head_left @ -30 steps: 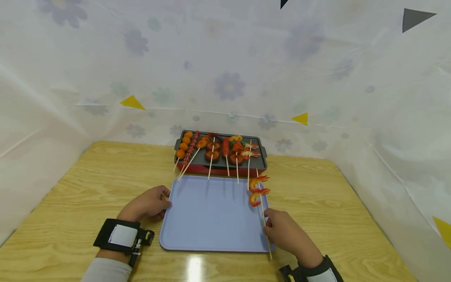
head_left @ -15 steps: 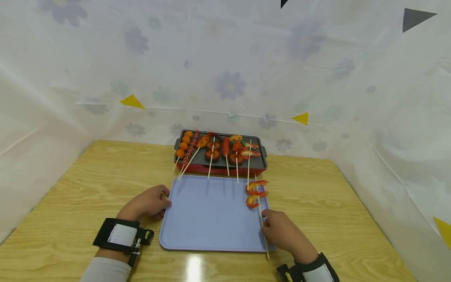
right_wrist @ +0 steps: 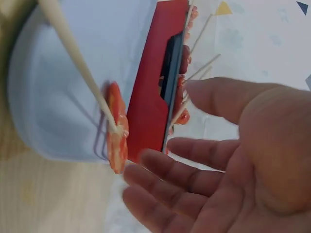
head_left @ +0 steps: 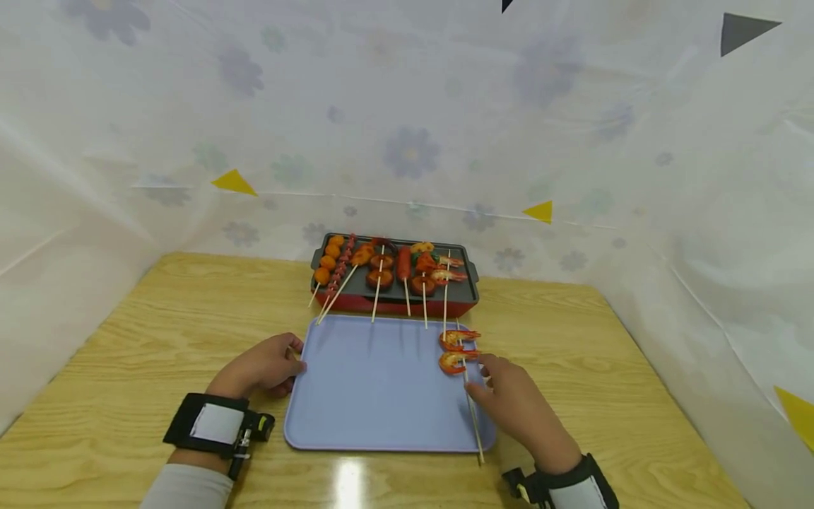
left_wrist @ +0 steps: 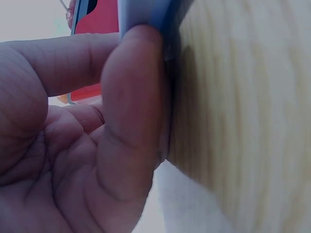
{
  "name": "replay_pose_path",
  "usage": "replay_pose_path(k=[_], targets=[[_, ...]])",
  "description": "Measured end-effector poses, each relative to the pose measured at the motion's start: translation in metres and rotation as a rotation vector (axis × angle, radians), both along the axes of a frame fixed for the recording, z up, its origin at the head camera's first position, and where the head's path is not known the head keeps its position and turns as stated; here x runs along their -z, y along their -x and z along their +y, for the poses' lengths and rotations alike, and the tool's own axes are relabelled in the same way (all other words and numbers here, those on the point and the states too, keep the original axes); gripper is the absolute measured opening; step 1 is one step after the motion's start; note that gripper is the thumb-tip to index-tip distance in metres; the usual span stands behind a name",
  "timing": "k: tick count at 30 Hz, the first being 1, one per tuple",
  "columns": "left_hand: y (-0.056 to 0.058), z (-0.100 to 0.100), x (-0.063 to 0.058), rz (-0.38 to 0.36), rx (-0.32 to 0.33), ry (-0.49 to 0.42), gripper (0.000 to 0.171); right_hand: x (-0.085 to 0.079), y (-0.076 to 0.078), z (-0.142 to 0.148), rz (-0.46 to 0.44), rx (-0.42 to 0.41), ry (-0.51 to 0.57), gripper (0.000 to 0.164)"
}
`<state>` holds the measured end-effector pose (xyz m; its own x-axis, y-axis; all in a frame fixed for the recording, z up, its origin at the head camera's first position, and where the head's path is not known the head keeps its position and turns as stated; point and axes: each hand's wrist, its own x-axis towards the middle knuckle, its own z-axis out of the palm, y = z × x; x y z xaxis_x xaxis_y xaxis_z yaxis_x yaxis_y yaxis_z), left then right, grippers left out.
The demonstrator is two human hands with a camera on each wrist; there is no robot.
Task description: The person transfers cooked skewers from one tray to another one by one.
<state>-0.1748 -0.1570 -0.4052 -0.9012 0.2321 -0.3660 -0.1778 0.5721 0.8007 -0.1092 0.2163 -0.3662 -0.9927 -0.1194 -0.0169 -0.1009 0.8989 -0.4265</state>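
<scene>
A light blue tray (head_left: 375, 399) lies flat on the table in the head view. My left hand (head_left: 262, 364) holds its left edge, thumb and fingers at the rim; the left wrist view shows a fingertip (left_wrist: 132, 73) against that edge. On the tray's right side rests a prawn skewer (head_left: 452, 364), its stick running toward me and past the front rim. Just right of this stick is my right hand (head_left: 518, 406), fingers spread and relaxed. In the right wrist view the hand (right_wrist: 228, 165) is apart from the prawn (right_wrist: 117, 133) and holds nothing.
A red tabletop grill (head_left: 397, 305) with a dark plate stands behind the tray. Several skewers lie across it, including orange balls (head_left: 327, 262), a sausage (head_left: 403, 264) and prawns (head_left: 450, 276); sticks overhang the tray's back edge. A flowered white sheet (head_left: 410, 155) encloses the wooden table (head_left: 572, 353).
My right hand has lowered the prawn skewer onto the tray, shifting it slightly left, then let go with its fingers opening. The left hand has stayed at the tray's edge.
</scene>
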Motion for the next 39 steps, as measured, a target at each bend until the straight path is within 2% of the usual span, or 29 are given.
replay_pose_path(k=[3, 9, 12, 19, 26, 32, 39], targets=[[-0.001, 0.000, -0.001, -0.006, -0.003, -0.003, 0.023, -0.002, 0.000, 0.001, 0.034, -0.045, -0.015, 0.056], [-0.001, 0.000, -0.001, -0.007, -0.010, -0.007, 0.023, 0.002, -0.002, -0.001, 0.085, -0.125, -0.144, 0.096], [-0.001, 0.000, 0.001, -0.017, -0.014, -0.013, 0.024, 0.005, -0.004, -0.003, 0.131, -0.125, -0.216, 0.104], [0.001, -0.001, 0.002, -0.025, -0.015, 0.007, 0.023, 0.007, -0.003, -0.004, 0.216, -0.126, -0.252, 0.100], [0.002, 0.001, 0.002, -0.021, -0.007, -0.009, 0.026, 0.002, 0.007, -0.003, 0.270, -0.125, -0.265, 0.094], [0.000, 0.004, 0.001, -0.017, -0.009, -0.024, 0.024, -0.007, 0.015, -0.003, 0.311, -0.126, -0.234, 0.083], [0.001, 0.001, 0.001, -0.020, -0.014, -0.013, 0.026, -0.013, 0.031, -0.008, 0.312, -0.159, -0.156, 0.084]])
